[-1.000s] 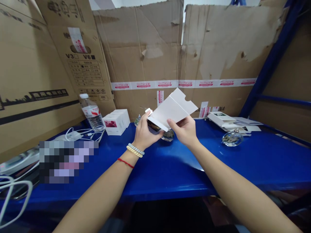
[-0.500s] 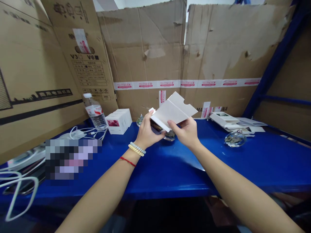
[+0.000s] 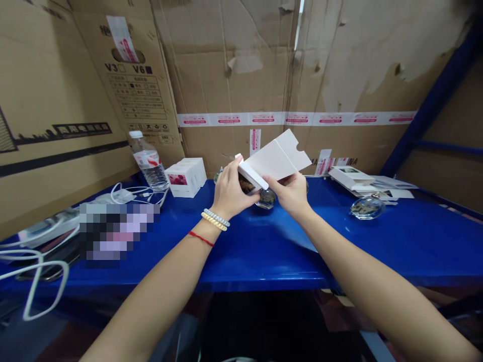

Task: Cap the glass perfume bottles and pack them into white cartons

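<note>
Both hands hold a small white carton point(image 3: 273, 161) above the blue table point(image 3: 264, 251), its flat lid flap standing open and pointing up to the right. My left hand point(image 3: 230, 193) grips the carton's left end with closed fingers. My right hand point(image 3: 292, 193) pinches its lower right edge. A dark patterned inside shows at the carton's open bottom. A small glass bottle point(image 3: 266, 198) stands on the table just behind and between my hands.
White boxes with pink prints point(image 3: 184, 177) and a water bottle point(image 3: 149, 163) stand at the back left beside white cables point(image 3: 132, 196). A round glass bottle point(image 3: 367, 207) and flat white cartons point(image 3: 352, 177) lie at the right. Cardboard sheets point(image 3: 234, 75) wall the back and left.
The carton and both hands have stayed together, rising slightly in the picture as the view tipped downward. The grip looks the same.
</note>
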`<state>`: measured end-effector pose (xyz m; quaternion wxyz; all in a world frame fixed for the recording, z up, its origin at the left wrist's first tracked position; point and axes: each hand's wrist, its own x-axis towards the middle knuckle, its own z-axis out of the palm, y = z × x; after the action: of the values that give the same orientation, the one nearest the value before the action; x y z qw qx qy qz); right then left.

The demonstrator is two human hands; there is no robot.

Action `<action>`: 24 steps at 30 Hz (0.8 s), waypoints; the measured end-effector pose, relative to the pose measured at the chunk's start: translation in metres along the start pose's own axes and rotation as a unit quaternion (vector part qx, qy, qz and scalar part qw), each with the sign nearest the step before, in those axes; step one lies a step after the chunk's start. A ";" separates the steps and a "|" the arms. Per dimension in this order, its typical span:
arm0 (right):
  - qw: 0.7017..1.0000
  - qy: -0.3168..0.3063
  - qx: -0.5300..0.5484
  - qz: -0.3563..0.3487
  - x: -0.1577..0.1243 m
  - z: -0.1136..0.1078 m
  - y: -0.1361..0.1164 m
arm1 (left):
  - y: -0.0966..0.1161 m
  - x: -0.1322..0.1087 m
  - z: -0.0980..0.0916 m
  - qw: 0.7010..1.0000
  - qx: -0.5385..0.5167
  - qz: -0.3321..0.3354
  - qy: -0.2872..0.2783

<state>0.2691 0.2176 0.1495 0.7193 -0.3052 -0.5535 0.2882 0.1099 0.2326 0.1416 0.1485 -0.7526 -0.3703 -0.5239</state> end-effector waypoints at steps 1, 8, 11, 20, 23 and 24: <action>1.000 0.001 -0.005 0.000 0.001 -0.001 0.000 | 0.000 0.000 0.000 1.000 0.001 0.004 0.000; 0.996 -0.069 -0.054 0.034 0.000 -0.003 0.009 | 0.001 0.000 0.000 1.000 -0.008 0.022 -0.011; 0.991 -0.111 -0.057 0.042 -0.001 -0.004 0.009 | -0.001 0.002 -0.002 0.999 -0.035 -0.006 -0.026; 0.993 -0.085 0.031 0.077 0.013 -0.017 -0.006 | -0.014 0.014 -0.028 0.975 -0.098 -0.054 -0.193; 0.991 -0.100 -0.001 0.084 0.013 -0.018 -0.008 | -0.017 0.015 -0.029 0.965 -0.126 -0.061 -0.221; 0.991 -0.101 -0.001 0.087 0.013 -0.018 -0.009 | -0.018 0.015 -0.029 0.962 -0.140 -0.063 -0.225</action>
<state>0.2899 0.2194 0.1603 0.6312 -0.3224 -0.5954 0.3784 0.0796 0.2332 0.1644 -0.0791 -0.8396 -0.3636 -0.3957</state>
